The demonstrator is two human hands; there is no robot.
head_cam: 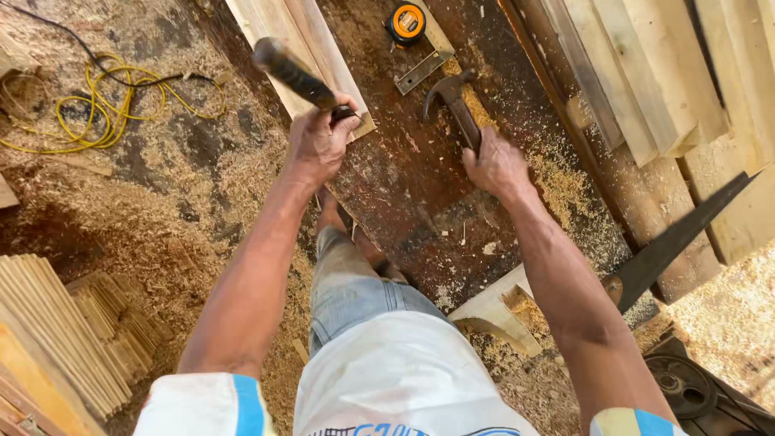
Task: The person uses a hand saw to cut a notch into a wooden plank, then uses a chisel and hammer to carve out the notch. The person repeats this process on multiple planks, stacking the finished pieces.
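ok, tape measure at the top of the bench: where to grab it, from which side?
Take the tape measure by its round orange-and-black body, from above with fingers across its flat sides. It lies on the metal square, beyond the claw hammer under the right hand, so that is probably the nearer hand.

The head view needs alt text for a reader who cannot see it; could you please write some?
Seen from above, a person's left hand grips a dark-handled tool while the right hand holds a claw hammer on a sawdust-strewn workbench. A tape measure, planks, a handsaw and a yellow cable lie around.
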